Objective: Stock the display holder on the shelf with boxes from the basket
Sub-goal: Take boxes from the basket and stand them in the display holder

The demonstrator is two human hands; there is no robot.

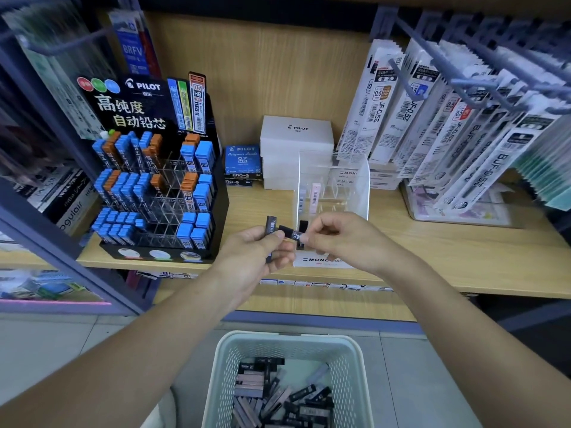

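1. Your shelf carries the clear display holder near its front edge.
2. The basket sits below on the floor, with dark boxes heaped inside.
3. Your left hand grips an upright black box just in front of the holder.
4. Your right hand pinches a second black box, which lies sideways between both hands.

Left hand, right hand, fingers curled.

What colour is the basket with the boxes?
Pale mint green; the basket shows best in the head view.
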